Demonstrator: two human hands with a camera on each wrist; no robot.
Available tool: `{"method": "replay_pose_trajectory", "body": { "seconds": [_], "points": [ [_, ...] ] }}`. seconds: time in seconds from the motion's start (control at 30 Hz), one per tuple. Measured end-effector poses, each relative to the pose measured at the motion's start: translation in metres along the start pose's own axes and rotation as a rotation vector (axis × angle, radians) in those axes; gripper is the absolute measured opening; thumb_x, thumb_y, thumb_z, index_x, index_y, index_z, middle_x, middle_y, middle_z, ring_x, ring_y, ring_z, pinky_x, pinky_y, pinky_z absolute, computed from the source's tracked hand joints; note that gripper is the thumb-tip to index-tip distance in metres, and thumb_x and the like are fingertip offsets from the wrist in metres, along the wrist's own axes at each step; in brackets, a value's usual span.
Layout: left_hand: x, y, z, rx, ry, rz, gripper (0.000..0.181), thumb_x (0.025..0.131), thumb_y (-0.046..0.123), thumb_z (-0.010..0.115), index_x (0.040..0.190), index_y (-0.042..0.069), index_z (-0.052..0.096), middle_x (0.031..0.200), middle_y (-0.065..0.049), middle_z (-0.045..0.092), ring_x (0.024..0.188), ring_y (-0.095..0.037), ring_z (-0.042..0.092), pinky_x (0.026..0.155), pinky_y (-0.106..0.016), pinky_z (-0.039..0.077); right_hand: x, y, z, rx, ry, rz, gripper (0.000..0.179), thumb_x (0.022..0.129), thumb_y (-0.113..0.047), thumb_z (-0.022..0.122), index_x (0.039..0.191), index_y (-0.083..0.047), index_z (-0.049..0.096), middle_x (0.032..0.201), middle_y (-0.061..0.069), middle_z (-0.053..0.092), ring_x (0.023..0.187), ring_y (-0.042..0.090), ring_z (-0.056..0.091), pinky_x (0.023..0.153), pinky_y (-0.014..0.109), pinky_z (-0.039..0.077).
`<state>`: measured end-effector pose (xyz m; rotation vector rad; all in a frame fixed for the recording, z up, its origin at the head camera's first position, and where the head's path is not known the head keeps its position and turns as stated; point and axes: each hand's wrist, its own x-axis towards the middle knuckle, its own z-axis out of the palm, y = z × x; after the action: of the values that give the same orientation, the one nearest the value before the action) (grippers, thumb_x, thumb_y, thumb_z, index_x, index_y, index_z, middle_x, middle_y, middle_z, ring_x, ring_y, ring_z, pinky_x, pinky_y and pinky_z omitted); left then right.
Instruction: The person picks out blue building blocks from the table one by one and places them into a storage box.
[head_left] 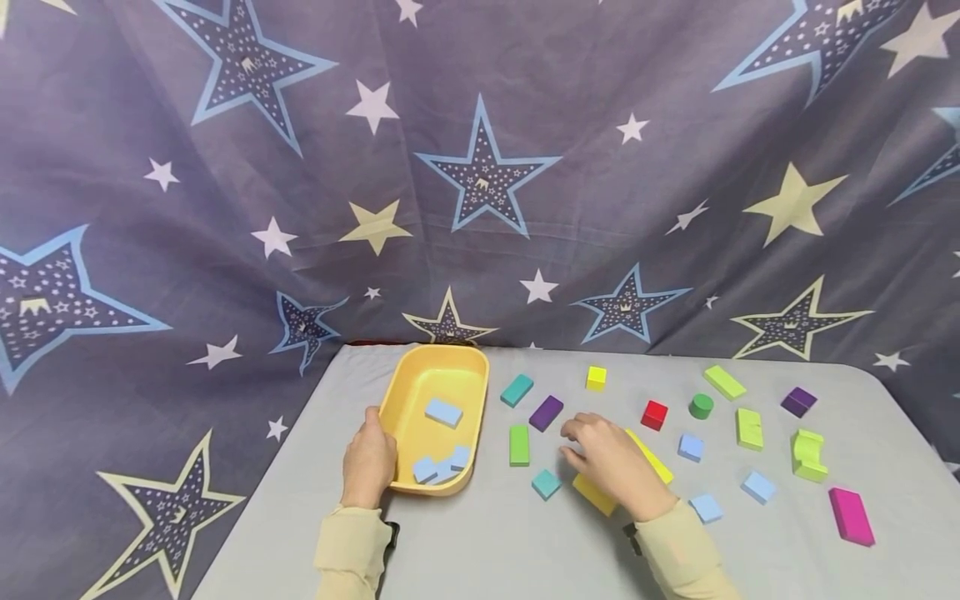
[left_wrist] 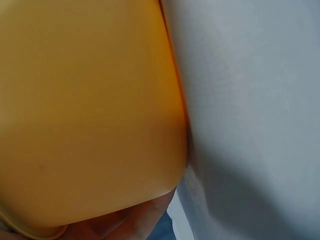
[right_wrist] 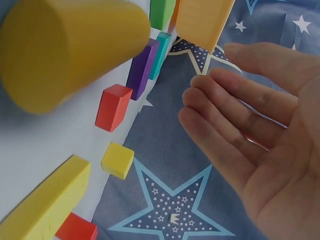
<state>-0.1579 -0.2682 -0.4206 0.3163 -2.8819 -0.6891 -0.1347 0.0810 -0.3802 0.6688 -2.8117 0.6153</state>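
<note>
My left hand (head_left: 369,457) grips the left wall of a yellow plastic bin (head_left: 399,392), its thumb side at the rim. In the left wrist view, fingers (left_wrist: 142,220) show past the edge of the bin (left_wrist: 95,115). Inside lie several light blue blocks (head_left: 444,412). My right hand (head_left: 611,460) hovers over yellow blocks (head_left: 594,495), partly hiding them. Its fingers are extended and slightly bent, with nothing between them in the right wrist view. A yellow cylinder (right_wrist: 75,50) looms close to that camera, beside a red block (right_wrist: 114,107) and a yellow cube (right_wrist: 118,160).
Between bin and right hand lie a green block (head_left: 519,446), a purple block (head_left: 546,413) and teal blocks (head_left: 547,484). Farther right are more light blue blocks (head_left: 691,447), lime blocks (head_left: 748,429) and a magenta block (head_left: 851,517). A star-patterned cloth (head_left: 525,275) hangs behind the table.
</note>
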Motion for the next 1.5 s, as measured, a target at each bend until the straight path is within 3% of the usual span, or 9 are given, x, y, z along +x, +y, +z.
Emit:
{"method": "replay_pose_trajectory", "body": {
  "seconds": [0.2,0.5,0.8,1.03,1.23,1.5],
  "points": [
    [0.001,-0.001,0.000,0.002,-0.006,0.000,0.042,0.098,0.006,0.042,0.138,-0.003,0.039,0.108,-0.033,0.065,0.090,-0.051,0.065,0.079,-0.059,0.050,-0.004,0.006,-0.001,-0.015,0.027,-0.017,0.012,0.081,-0.008,0.078,0.091,-0.004,0.072,0.089,0.004,0.069,0.084,0.020,0.067,0.078,0.037,0.057],
    [0.000,-0.003,0.000,0.005,-0.014,-0.007,0.042,0.098,0.007,0.043,0.139,-0.003,0.038,0.110,-0.032,0.064,0.092,-0.051,0.064,0.080,-0.059,0.050,-0.007,0.011,-0.003,-0.014,-0.002,0.011,0.022,0.081,-0.011,0.080,0.101,-0.004,0.074,0.091,0.005,0.071,0.085,0.019,0.067,0.078,0.036,0.057],
    [-0.001,-0.002,0.001,0.003,-0.009,0.003,0.040,0.098,0.006,0.042,0.136,-0.003,0.040,0.106,-0.031,0.065,0.087,-0.049,0.065,0.077,-0.058,0.050,-0.015,0.020,-0.004,-0.018,0.025,0.031,0.013,0.081,-0.010,0.078,0.093,-0.006,0.074,0.081,0.001,0.066,0.077,0.015,0.062,0.073,0.035,0.056],
    [-0.004,-0.005,0.001,-0.003,0.005,0.015,0.040,0.097,0.006,0.041,0.136,-0.003,0.039,0.105,-0.032,0.065,0.089,-0.050,0.065,0.077,-0.058,0.049,-0.020,0.026,-0.005,-0.012,0.028,0.061,0.015,0.080,-0.009,0.078,0.095,-0.006,0.075,0.087,0.002,0.069,0.082,0.018,0.065,0.076,0.037,0.056],
    [-0.009,-0.010,0.000,0.001,0.015,0.006,0.041,0.096,0.004,0.042,0.135,-0.004,0.040,0.106,-0.033,0.064,0.089,-0.051,0.064,0.077,-0.059,0.049,-0.023,0.028,-0.003,0.008,0.037,0.029,0.014,0.082,-0.009,0.076,0.095,-0.006,0.075,0.089,0.002,0.070,0.086,0.019,0.067,0.078,0.039,0.056],
    [-0.004,-0.002,0.001,-0.004,0.024,0.023,0.040,0.095,0.005,0.044,0.135,-0.003,0.041,0.104,-0.033,0.065,0.087,-0.051,0.064,0.075,-0.060,0.049,-0.024,0.038,-0.018,0.038,0.038,0.084,0.019,0.080,-0.006,0.079,0.097,-0.002,0.074,0.091,0.006,0.071,0.085,0.022,0.068,0.079,0.041,0.057]
  ]
}}
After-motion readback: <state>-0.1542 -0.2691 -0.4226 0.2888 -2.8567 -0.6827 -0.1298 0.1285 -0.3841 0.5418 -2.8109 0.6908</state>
